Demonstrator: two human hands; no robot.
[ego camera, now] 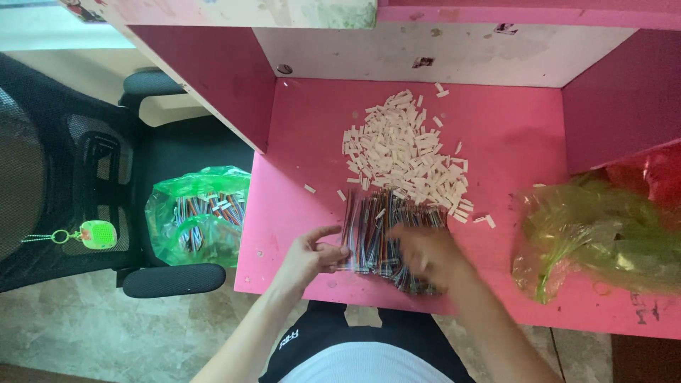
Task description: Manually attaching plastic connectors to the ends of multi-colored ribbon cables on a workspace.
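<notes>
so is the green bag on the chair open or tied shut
Open. The green bag on the black chair gapes at the top, and striped wire pieces show inside it. It looks partly filled, though how far is unclear.

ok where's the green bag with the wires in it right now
In the head view, the green bag sits on the seat of the black chair, left of the pink desk and beyond the left hand.

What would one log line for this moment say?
left hand: touching wire bundle edge | right hand: on bundle, blurred | white connector pile: behind | surface: pink desk
</notes>
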